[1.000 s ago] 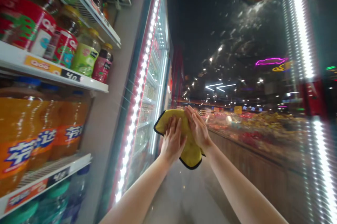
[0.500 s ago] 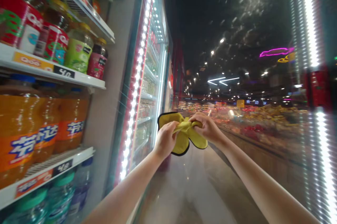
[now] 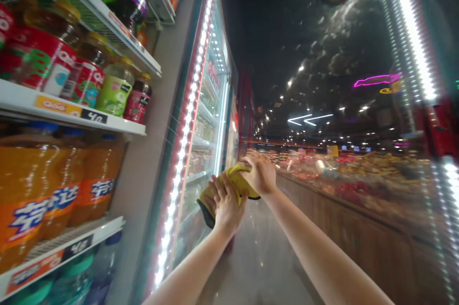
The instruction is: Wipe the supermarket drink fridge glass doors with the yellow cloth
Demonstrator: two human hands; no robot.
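A yellow cloth with a dark edge (image 3: pixel 237 177) hangs bunched up in front of me, between both hands. My left hand (image 3: pixel 227 207) is laid over its left part, fingers bent across the fabric, and a dark-edged flap sticks out below them. The upper right part of the cloth is in my right hand (image 3: pixel 263 174), pressed between thumb and fingers; the fingertips are partly blurred. Behind the hands is a streaky, see-through glass pane (image 3: pixel 315 70) with smears and bright specks.
At left, shelves (image 3: pixel 132 125) hold red- and green-labelled bottles (image 3: pixel 114 87) and large orange soda bottles (image 3: pixel 102 164). Light strips (image 3: pixel 184 133) edge a glass-fronted fridge, and another strip (image 3: pixel 412 32) runs down the right. Beyond the glass lies a long wood-sided produce counter (image 3: pixel 322 209).
The cloth has gone from spread and pinched in the middle to bunched. My left hand has turned over it with fingers across, and both hands sit slightly lower. The view has tilted up a little.
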